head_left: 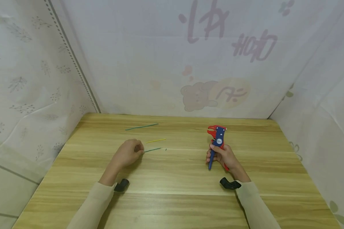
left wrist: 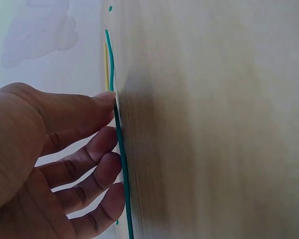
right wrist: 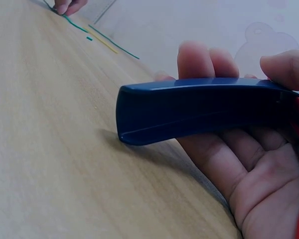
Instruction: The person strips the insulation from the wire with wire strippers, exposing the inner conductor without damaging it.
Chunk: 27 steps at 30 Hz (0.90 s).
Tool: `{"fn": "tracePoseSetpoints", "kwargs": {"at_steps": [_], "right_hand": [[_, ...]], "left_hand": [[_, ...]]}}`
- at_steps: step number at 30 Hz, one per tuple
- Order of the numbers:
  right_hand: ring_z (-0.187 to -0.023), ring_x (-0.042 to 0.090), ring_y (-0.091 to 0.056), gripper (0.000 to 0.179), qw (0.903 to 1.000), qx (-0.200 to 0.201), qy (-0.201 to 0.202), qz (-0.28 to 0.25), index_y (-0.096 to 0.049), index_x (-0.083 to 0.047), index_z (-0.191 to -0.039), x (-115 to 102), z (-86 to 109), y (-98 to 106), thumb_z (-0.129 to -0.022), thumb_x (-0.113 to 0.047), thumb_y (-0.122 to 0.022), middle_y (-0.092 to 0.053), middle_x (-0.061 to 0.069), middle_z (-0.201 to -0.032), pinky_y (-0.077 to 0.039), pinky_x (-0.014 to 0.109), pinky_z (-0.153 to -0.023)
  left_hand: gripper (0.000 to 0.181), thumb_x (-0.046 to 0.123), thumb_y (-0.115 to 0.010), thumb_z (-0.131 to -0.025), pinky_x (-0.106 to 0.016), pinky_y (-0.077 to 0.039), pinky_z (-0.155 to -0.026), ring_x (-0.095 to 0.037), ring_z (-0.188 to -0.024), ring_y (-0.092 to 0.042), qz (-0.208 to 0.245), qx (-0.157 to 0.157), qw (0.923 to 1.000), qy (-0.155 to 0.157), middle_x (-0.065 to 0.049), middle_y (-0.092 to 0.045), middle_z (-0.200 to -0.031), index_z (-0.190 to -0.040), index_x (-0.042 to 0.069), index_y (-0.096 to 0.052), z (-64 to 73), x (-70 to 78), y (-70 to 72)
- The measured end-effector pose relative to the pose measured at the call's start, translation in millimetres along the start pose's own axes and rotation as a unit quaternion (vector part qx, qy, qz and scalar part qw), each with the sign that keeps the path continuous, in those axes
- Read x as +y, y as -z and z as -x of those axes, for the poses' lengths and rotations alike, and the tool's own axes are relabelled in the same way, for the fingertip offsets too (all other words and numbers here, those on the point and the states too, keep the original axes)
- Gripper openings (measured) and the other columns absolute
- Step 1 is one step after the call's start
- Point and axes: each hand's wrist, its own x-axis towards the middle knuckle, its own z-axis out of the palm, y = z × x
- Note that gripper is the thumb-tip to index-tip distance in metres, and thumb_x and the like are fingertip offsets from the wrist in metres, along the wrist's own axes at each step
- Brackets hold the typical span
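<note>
Beige sleeves (head_left: 93, 202) reach over the near part of the wood-grain counter (head_left: 172, 181), a black wrist piece (head_left: 122, 185) beside each cuff. Toward the right edge, the right hand (head_left: 226, 156) grips a wire stripper (head_left: 218, 136), fingers curled about its blue and red handles; its head points to the far edge, its red jaws parted and facing left. Toward the left edge, the left hand (head_left: 129, 152) pinches a green wire (head_left: 153, 149) with thumb and fingers; I cannot tell whether the wire is lifted off the surface. Just past its free end lies a tiny green snippet (head_left: 166, 149). Slightly farther is a yellow wire (head_left: 156, 141), then a second green wire (head_left: 141, 127) near the far edge. Behind that edge hangs pale cloth (head_left: 137, 70) printed with a bear (head_left: 197, 97).
</note>
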Motion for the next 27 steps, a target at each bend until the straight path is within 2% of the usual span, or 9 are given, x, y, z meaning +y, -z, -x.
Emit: {"fn": "tracePoseSetpoints", "kwargs": {"at_steps": [5, 15, 21, 27], "right_hand": [[-0.076, 0.018, -0.075, 0.026, 1.0000, 0.001, -0.003, 0.006, -0.047, 0.012, -0.113, -1.8, 0.6, -0.6, -0.111, -0.014, -0.044, -0.072, 0.005, -0.086, -0.064, 0.039, -0.076], [-0.076, 0.019, -0.075, 0.022, 1.0000, -0.008, -0.001, -0.005, -0.046, 0.010, -0.112, -0.9, 0.6, -0.3, -0.111, -0.012, -0.041, -0.072, 0.006, -0.087, -0.064, 0.039, -0.076], [-0.076, 0.019, -0.075, 0.021, 1.0000, -0.008, -0.003, -0.004, -0.046, 0.010, -0.112, -1.0, 0.8, -0.8, -0.111, -0.011, -0.041, -0.072, 0.006, -0.087, -0.064, 0.038, -0.075], [-0.076, 0.018, -0.075, 0.025, 0.9999, -0.007, -0.008, -0.007, -0.043, 0.012, -0.114, -1.5, 0.2, -0.6, -0.111, -0.012, -0.043, -0.072, 0.006, -0.087, -0.064, 0.038, -0.076]], "left_hand": [[0.005, 0.013, -0.073, -0.095, -0.042, -0.055, -0.082, -0.021, -0.090, -0.064, 0.006, 0.000, 1.0000, 0.004, -0.005, -0.069, -0.095, -0.092, 0.009, -0.071, -1.9, 1.3, 1.0], [0.007, 0.017, -0.072, -0.097, -0.041, -0.053, -0.080, -0.021, -0.089, -0.062, 0.006, 0.021, 0.9997, -0.011, -0.005, -0.067, -0.095, -0.098, 0.011, -0.072, -10.0, 2.7, -1.3], [0.017, 0.018, -0.071, -0.097, -0.043, -0.054, -0.083, -0.024, -0.094, -0.062, 0.018, 0.033, 0.9992, -0.016, -0.010, -0.067, -0.102, -0.108, 0.005, -0.070, -18.8, 4.8, -5.2], [0.025, 0.017, -0.073, -0.096, -0.046, -0.056, -0.089, -0.029, -0.102, -0.065, 0.041, 0.026, 0.9986, -0.020, -0.014, -0.069, -0.110, -0.115, 0.001, -0.068, -27.1, 8.6, -8.9]]}}
